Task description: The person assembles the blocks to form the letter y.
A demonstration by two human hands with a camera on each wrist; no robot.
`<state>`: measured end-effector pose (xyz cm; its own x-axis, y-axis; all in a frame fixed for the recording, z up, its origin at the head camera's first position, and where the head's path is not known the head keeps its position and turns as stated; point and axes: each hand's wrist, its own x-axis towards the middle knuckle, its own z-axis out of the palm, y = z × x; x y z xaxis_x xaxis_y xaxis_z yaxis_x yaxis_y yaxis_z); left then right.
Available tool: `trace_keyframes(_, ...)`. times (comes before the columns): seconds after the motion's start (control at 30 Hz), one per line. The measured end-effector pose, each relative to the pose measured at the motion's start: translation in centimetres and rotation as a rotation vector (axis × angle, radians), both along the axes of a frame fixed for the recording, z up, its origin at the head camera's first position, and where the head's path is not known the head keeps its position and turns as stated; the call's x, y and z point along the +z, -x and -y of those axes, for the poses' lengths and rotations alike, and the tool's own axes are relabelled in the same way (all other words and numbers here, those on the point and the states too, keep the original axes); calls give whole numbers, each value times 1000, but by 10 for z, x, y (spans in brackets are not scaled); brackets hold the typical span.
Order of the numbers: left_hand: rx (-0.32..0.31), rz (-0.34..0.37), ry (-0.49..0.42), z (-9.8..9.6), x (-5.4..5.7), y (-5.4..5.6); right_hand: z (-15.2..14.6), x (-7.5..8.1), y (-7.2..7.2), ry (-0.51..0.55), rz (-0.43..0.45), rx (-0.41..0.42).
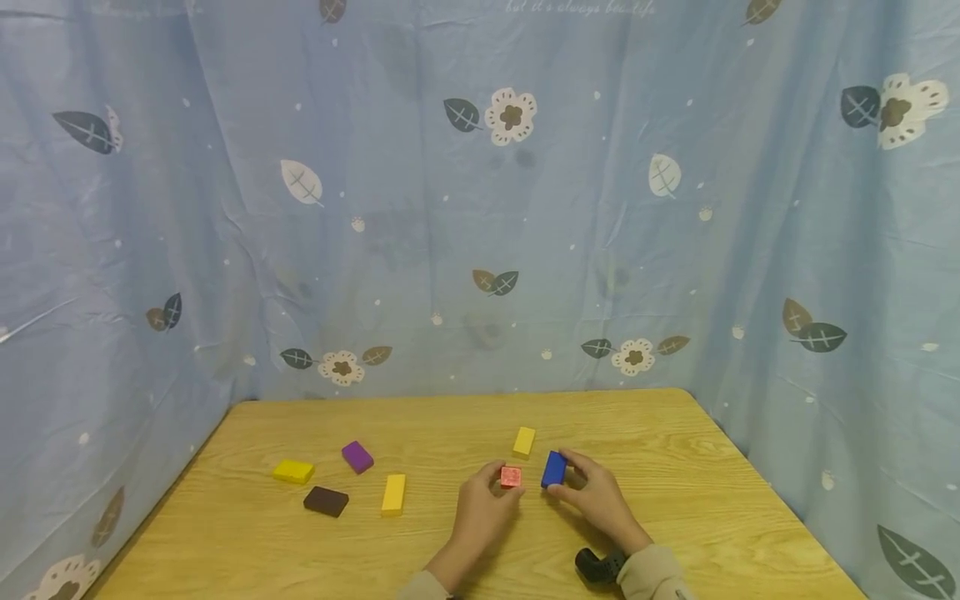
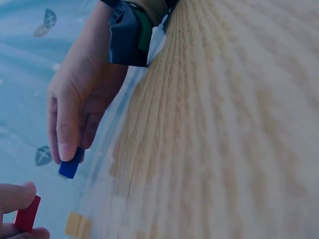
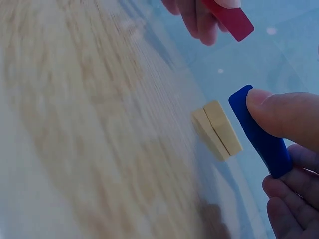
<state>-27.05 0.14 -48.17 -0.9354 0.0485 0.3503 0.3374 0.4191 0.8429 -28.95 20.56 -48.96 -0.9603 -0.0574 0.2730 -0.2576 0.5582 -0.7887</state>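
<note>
My left hand (image 1: 482, 510) pinches a small red block (image 1: 511, 477) between thumb and fingers. In the head view, the red block's square end faces up. To its right, my right hand (image 1: 597, 497) grips a blue rectangular block (image 1: 553, 469) by its edges, thumb on the near end. The blue block (image 3: 260, 133) is tilted in the right wrist view, with the red block (image 3: 234, 22) apart from it. Just beyond both hands is a pale yellow block (image 1: 524, 442) on the wooden table (image 1: 720, 517). A seam line runs along this yellow block (image 3: 221, 128) in the right wrist view.
On the table's left side lie a bright yellow block (image 1: 293, 472), a purple block (image 1: 357, 457), a dark brown block (image 1: 326, 501) and another yellow block (image 1: 393, 495). A black device (image 1: 598, 567) sits at my right wrist. A blue patterned curtain (image 1: 405, 250) surrounds the table's back and sides.
</note>
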Motion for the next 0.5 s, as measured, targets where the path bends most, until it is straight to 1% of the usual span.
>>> trace_keyframes(0.17, -3, -8, 20, 6, 0, 3, 6, 1, 5, 12, 5, 13)
trace_keyframes(0.33, 0, 9, 30, 10, -1, 3, 14, 1, 7, 20, 3, 27)
trace_keyframes(0.5, -23, 12, 30, 15, -3, 2, 23, 0, 9, 36, 14, 53)
